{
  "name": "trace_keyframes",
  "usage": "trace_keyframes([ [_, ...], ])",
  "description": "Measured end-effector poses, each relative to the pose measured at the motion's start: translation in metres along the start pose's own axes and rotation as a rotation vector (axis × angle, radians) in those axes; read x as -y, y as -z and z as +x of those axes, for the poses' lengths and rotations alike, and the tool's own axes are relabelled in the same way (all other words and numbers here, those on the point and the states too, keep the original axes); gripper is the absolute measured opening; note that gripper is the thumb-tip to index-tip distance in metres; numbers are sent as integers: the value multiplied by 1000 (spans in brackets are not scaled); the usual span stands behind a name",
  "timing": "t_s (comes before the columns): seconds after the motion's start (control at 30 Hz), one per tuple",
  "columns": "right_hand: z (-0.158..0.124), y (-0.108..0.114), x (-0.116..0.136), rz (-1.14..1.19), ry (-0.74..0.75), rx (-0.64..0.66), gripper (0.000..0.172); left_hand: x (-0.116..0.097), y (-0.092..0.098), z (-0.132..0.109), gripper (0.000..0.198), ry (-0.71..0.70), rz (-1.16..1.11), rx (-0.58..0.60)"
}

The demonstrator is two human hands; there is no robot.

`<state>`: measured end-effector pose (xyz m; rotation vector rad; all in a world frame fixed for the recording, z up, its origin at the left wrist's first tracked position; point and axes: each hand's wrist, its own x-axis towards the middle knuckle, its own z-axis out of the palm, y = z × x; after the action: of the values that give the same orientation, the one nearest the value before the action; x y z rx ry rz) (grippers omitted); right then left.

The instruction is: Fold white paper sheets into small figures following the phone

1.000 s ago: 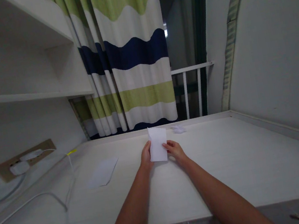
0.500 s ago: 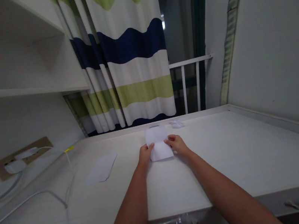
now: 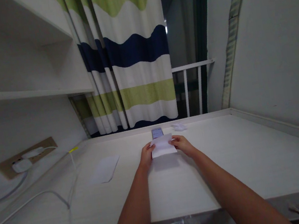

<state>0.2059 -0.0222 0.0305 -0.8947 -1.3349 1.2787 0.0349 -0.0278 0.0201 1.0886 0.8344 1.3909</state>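
Both my hands hold a small white sheet of paper (image 3: 163, 146) a little above the white desk (image 3: 231, 159). My left hand (image 3: 146, 155) pinches its left edge and my right hand (image 3: 181, 144) pinches its right edge. The sheet is folded over into a short, wide shape and casts a shadow on the desk below. Just behind the paper lies a phone (image 3: 156, 131) with a lit screen, partly hidden by the sheet.
A second white sheet (image 3: 104, 169) lies flat to the left. A crumpled white scrap (image 3: 179, 126) sits near the back edge. White cables (image 3: 38, 199) run from a wall socket (image 3: 23, 160) across the desk's left side. A striped curtain (image 3: 130, 62) hangs behind; shelves at left.
The upright sheet has been folded down toward me into a shorter shape and lifted slightly off the desk. The phone behind it has come into view.
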Motion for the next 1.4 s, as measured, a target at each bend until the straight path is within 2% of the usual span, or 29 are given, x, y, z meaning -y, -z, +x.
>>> trace_keyframes([
  [0.2,-3,3,4,-43,10,38,17,-2,0,-3,7,41,-35,49],
  [0.33,-7,7,4,-59,-20,53,14,-2,-1,-4,4,92,-42,98],
  [0.47,-8,10,-2,-45,-39,44,17,1,-2,-3,11,118,7,71],
  [0.53,-6,12,-7,-22,-25,15,19,4,-2,-2,22,77,42,69],
  [0.63,-5,15,-11,-26,-8,4,21,8,-1,2,59,13,73,89],
  [0.7,-6,16,-9,-57,15,22,20,9,0,4,76,-8,85,79],
  [0.77,-8,15,-6,-101,26,28,20,9,0,5,84,-10,110,72],
  [0.83,-11,12,-2,-158,-7,16,32,9,-1,4,86,-3,146,100],
  [0.9,-14,10,1,-236,-40,53,37,8,-4,2,85,8,190,149],
  [1.0,-18,7,2,-360,-59,178,24,7,-8,-1,82,19,245,197],
  [1.07,-19,6,1,-387,-57,213,20,7,-10,-3,77,20,247,182],
  [1.2,-17,6,-3,-325,-33,107,18,8,-13,-5,56,57,177,108],
  [1.3,-14,7,-7,-245,-22,19,17,10,-15,-6,40,144,143,133],
  [1.4,-13,6,-9,-159,-35,-19,18,13,-16,-5,33,172,153,152],
])
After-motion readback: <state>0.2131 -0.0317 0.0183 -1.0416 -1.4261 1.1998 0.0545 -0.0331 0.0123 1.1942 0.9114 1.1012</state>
